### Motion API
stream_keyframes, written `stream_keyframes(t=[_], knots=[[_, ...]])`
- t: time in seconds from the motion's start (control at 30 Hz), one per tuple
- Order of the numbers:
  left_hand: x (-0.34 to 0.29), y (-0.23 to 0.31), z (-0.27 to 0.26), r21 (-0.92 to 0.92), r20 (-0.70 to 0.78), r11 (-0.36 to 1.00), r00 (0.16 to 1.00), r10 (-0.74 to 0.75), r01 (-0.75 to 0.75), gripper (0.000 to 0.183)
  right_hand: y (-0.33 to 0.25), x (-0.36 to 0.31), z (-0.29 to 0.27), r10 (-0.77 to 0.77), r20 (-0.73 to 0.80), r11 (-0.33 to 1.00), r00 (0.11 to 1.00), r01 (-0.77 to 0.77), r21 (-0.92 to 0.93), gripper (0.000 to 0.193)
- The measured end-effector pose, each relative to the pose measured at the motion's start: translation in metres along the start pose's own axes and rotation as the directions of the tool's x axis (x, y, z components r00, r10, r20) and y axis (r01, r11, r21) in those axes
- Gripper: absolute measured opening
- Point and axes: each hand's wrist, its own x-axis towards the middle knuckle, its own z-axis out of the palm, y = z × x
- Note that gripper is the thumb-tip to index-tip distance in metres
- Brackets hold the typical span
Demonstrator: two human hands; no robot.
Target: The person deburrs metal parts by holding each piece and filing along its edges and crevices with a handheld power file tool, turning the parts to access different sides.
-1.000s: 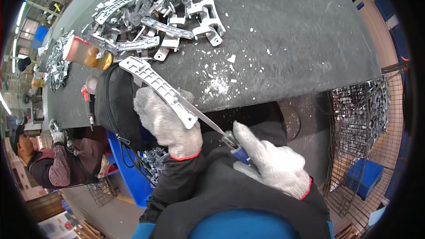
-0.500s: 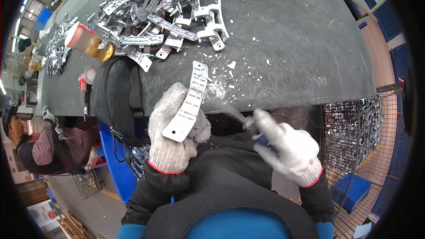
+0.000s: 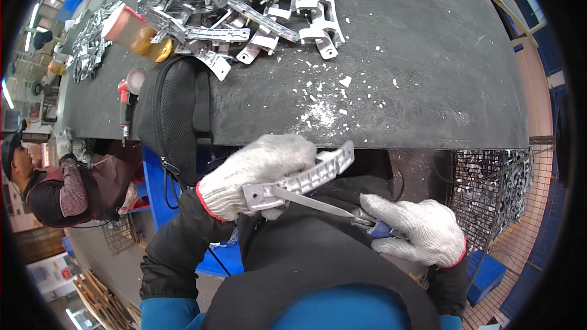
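Observation:
My left hand (image 3: 263,165), in a white knit glove with a red cuff, is closed around a curved, ribbed silver metal casting (image 3: 306,180). The part lies slanted over my lap, just off the table's front edge. In my gloved right hand (image 3: 422,229) is a flat file (image 3: 318,204) with a blue handle, held with the blade pointing left. The file's tip meets the casting near its left end, beside the hole. Part of the handle is hidden by my right fingers.
A heap of similar castings (image 3: 263,21) covers the back left of the dark table (image 3: 428,85), with white chips (image 3: 321,113) nearer. A black mesh bag (image 3: 168,104), red air tool (image 3: 124,110) and tipped jar (image 3: 131,30) sit left. Right stands a wire basket (image 3: 495,189); a co-worker (image 3: 73,177) sits left.
The casting has swung from near upright to a low slant, and my left hand has turned over it. My right hand has moved slightly right and down; the file now touches the part's end.

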Motion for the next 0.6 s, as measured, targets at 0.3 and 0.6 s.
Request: stream_keyframes(t=[0.3,0.6], knots=[[0.003,-0.034,0.004,0.248,0.26,0.869,0.894,0.365,-0.427,0.026,0.0,0.006,0.008,-0.049,0.012,0.995,0.999,0.05,-0.091,0.073],[-0.006,-0.012,0.005,-0.314,0.123,0.886,0.94,-0.318,0.341,0.029,0.006,0.001,0.017,-0.085,-0.017,0.994,0.996,0.083,-0.076,0.074]])
